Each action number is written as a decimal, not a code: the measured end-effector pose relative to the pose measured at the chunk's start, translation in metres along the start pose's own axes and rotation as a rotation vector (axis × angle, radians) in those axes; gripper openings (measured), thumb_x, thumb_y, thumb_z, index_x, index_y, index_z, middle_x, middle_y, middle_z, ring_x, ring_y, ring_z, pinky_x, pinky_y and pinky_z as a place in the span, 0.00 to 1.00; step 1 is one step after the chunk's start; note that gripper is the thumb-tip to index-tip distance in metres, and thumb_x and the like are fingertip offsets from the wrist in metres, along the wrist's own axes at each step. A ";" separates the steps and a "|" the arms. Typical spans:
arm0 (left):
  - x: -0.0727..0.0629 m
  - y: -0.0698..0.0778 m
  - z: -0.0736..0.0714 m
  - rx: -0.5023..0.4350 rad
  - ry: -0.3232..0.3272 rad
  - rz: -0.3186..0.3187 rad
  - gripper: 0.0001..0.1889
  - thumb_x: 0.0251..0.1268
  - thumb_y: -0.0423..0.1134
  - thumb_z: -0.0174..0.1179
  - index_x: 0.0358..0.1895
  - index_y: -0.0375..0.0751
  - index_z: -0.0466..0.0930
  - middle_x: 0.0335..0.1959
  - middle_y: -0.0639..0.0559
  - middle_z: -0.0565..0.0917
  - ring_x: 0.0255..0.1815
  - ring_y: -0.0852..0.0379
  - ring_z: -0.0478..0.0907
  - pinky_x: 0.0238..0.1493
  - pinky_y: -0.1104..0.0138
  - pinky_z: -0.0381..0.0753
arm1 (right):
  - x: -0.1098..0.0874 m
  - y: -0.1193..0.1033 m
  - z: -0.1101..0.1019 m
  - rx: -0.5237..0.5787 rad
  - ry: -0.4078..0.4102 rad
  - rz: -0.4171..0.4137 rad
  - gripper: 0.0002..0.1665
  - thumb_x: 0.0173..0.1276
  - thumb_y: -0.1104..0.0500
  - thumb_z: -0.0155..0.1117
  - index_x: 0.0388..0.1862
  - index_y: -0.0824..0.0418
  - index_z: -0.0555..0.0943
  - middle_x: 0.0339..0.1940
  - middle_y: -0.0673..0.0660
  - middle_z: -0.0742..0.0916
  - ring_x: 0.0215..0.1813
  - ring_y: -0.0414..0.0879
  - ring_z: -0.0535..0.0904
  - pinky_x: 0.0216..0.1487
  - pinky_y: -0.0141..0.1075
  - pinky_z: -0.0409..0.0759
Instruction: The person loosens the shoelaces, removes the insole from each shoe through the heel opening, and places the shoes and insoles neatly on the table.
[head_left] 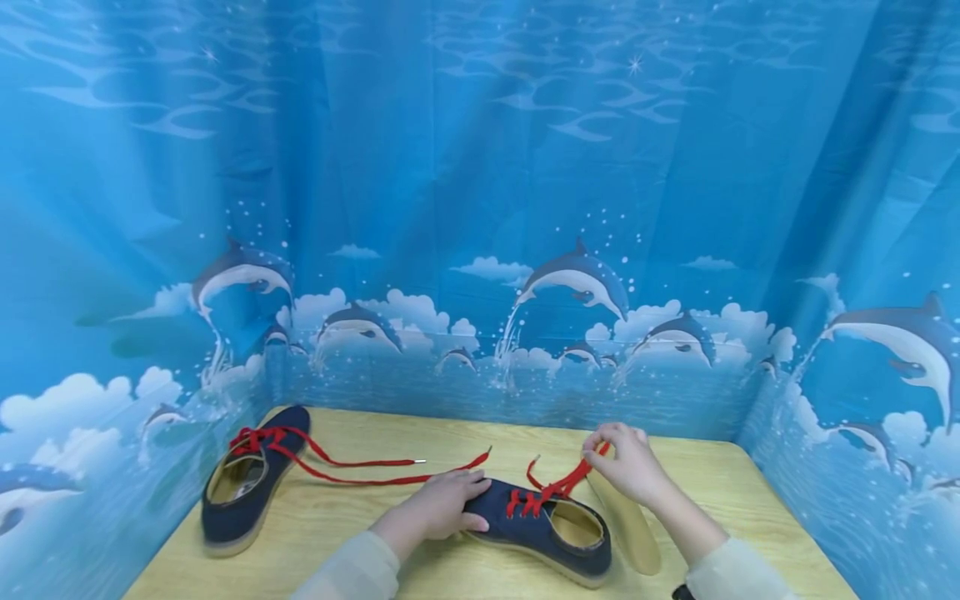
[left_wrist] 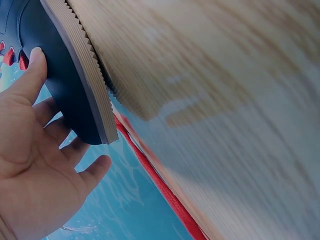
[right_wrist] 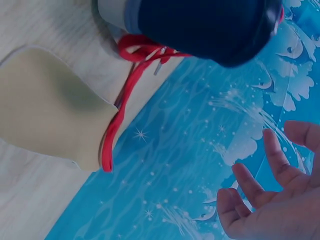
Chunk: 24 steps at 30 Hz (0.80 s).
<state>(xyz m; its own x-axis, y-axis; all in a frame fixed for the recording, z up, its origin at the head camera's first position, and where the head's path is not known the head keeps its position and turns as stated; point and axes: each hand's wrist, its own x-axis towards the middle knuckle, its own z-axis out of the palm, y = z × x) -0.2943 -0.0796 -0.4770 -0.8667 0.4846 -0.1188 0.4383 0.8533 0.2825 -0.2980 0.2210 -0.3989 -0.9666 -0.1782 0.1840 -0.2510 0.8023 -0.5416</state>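
Note:
On the table, a navy shoe (head_left: 510, 508) with red laces lies with its toe to the left. My left hand (head_left: 442, 507) holds it by the toe; the left wrist view shows the thumb on one side and fingers round the other. Its red laces (head_left: 572, 482) trail past the heel opening toward the back right. My right hand (head_left: 626, 462) hovers by their far end. In the right wrist view, the fingers of that hand (right_wrist: 272, 192) are loosely bent and apart from the lace (right_wrist: 120, 115). A tan insole (head_left: 633, 525) lies beside the shoe, with the lace across one end.
A second navy shoe (head_left: 247, 483) stands at the table's left edge. Its long red laces (head_left: 360, 481) stretch right across the wooden table (head_left: 315, 542) toward my left hand. A blue curtain (head_left: 480, 208) with dolphins encloses the back and sides.

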 end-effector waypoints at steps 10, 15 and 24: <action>0.000 -0.002 0.003 -0.020 0.001 -0.002 0.39 0.62 0.65 0.58 0.75 0.57 0.66 0.77 0.53 0.65 0.77 0.47 0.60 0.74 0.47 0.62 | -0.011 0.004 0.017 -0.003 -0.020 -0.069 0.06 0.64 0.58 0.71 0.30 0.51 0.82 0.56 0.60 0.83 0.61 0.63 0.68 0.57 0.61 0.71; 0.000 -0.001 0.001 -0.039 -0.016 -0.015 0.38 0.62 0.65 0.58 0.76 0.58 0.66 0.77 0.54 0.64 0.77 0.48 0.59 0.74 0.47 0.61 | -0.015 0.006 0.023 0.011 -0.041 -0.075 0.06 0.62 0.59 0.72 0.30 0.51 0.82 0.57 0.63 0.83 0.62 0.66 0.69 0.59 0.65 0.69; 0.001 -0.001 0.000 -0.058 -0.033 -0.035 0.39 0.62 0.65 0.59 0.76 0.59 0.66 0.77 0.56 0.64 0.78 0.49 0.58 0.74 0.47 0.61 | -0.022 0.014 0.035 0.018 -0.089 -0.045 0.09 0.59 0.60 0.75 0.29 0.51 0.81 0.54 0.62 0.83 0.61 0.66 0.71 0.66 0.69 0.62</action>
<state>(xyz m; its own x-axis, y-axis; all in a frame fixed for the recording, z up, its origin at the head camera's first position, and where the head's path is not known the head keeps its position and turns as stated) -0.2955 -0.0795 -0.4775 -0.8725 0.4612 -0.1612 0.3922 0.8579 0.3319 -0.2817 0.2163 -0.4398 -0.9549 -0.2643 0.1357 -0.2945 0.7820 -0.5493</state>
